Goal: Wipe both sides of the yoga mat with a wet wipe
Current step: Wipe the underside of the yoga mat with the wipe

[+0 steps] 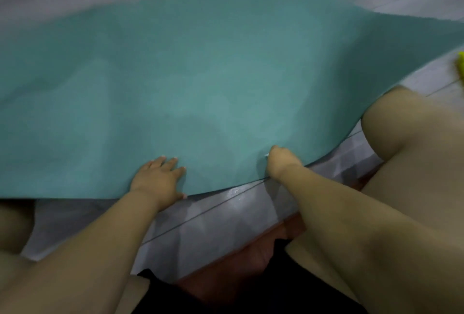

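**Mat edge lifted, mid-task**

Right hand [281, 163] grip curls over the near edge of the yoga mat [213, 75]; a white sliver, possibly the wipe, shows there. Left hand [158, 180] pinches that edge, thumb beneath. Mat spreads over the floor [226, 213]. Likely being flipped; wiping progress unclear.
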